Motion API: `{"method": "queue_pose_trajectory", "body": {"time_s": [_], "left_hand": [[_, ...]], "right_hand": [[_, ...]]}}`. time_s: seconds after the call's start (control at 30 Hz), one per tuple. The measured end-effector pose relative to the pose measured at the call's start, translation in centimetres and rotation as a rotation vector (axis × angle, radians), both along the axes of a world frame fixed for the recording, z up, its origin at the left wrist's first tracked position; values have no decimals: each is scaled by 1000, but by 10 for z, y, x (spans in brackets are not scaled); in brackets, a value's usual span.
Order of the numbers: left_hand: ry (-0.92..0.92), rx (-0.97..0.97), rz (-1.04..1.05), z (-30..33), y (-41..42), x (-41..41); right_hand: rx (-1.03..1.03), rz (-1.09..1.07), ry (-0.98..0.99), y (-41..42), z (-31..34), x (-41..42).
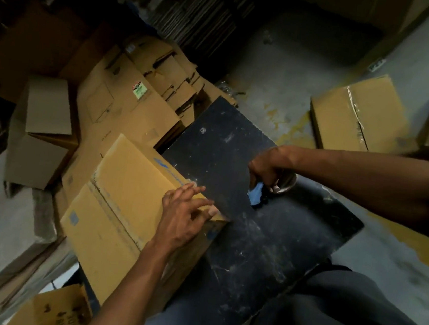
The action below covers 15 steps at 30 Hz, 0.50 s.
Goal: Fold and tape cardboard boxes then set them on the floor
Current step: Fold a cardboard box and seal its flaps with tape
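The person sat at a dark, scuffed bench (236, 148) with a cardboard box (129, 206) lying at its left edge, partly on the bench and partly hanging over the floor side. Their left hand (185, 212) rested on the box's near right corner, fingers (200, 190) spread and fairly straight, pressing along the edge where a strip of clear tape seemed to run, though the blur made that hard to tell. Their right hand (269, 172) was over the middle of the bench, well apart from the box, its fingers curled round a tape dispenser (271, 192) with a blue part and a roll of clear tape. Beyond the bench, a heap of flattened cartons (147, 86) lay stacked against the dark wall, and an opened box (43, 131) with raised flaps stood to the left. On the grey floor (283, 71) to the right sat a taped box (358, 114), closed, its seam tape wrinkled. The person's dark trousers (350, 317) showed at the lower right.
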<state>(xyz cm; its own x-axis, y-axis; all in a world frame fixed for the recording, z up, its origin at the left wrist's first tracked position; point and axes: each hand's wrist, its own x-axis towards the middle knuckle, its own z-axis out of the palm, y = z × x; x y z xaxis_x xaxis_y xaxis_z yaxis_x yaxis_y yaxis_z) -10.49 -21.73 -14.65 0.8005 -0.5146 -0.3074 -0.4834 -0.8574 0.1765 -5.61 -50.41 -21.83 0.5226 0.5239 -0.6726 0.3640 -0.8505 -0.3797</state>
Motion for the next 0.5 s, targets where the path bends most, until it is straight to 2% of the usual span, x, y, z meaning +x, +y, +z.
{"method": "queue_pose_trajectory", "body": {"time_s": [0.03,0.1,0.2,0.27,0.3,0.37,0.43,0.5], "left_hand": [[-44,-31,-16,-4,7,-2],[-51,90,-55,-11,15,-2],[71,334,-110,-13,5,11],[170,414,-132,-13,-6,21],[211,397,-117,-14,-8,24],[215,247,-31,-15,-3,27],[97,101,30,-15,11,26],[-24,85,-30,-19,26,21]], "right_hand": [[-12,-22,-22,-1,0,1],[-39,-45,-106,-3,1,6],[-88,-55,-167,0,-4,15],[-98,-70,-182,5,-6,18],[-91,-78,-199,10,-6,18],[-77,-95,-261,14,-8,13],[-96,-95,-310,15,-11,3],[-102,-108,-393,19,-11,-10]]}}
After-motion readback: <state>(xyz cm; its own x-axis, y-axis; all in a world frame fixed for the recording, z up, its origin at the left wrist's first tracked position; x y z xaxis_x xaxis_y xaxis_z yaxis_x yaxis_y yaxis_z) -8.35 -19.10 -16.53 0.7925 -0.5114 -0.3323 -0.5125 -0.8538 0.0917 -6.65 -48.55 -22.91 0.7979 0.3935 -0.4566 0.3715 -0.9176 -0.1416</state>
